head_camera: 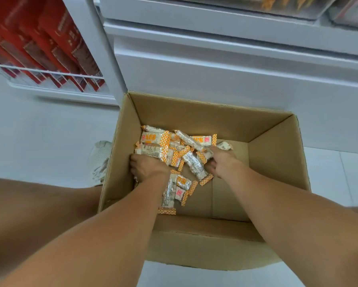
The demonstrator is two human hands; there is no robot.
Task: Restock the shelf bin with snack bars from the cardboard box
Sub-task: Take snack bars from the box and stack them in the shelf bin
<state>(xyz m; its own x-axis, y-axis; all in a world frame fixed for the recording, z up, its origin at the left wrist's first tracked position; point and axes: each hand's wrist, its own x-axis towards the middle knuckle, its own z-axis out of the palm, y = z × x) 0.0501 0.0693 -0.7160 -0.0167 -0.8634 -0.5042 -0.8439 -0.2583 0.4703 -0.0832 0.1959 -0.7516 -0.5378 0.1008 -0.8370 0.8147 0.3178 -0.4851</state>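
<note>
Reaching into the pile, your left hand (pixel 147 166) has its fingers buried under the near-left edge of the snack bars (pixel 174 152), so you can't tell how far they curl or whether they hold any yet. Same for your right hand (pixel 222 160): fingers dug into the right side of the heap, tips hidden, grip unclear. Looks like a two-handed scoop just starting. Bars sit loose on the floor of the cardboard box (pixel 277 146), bunched toward the back-left, a few strays trailing toward you; bare cardboard shows on the right half. Box stands open on the white floor (pixel 49 141), right against the white shelf unit (pixel 215 65). Shelf bin: something clear at top right, too blurred to call its fill level. Judging by this, restock is mid-way at best, one or two loads left in the box. Red packs (pixel 49 48) hang in a wire rack left, unrelated.
</note>
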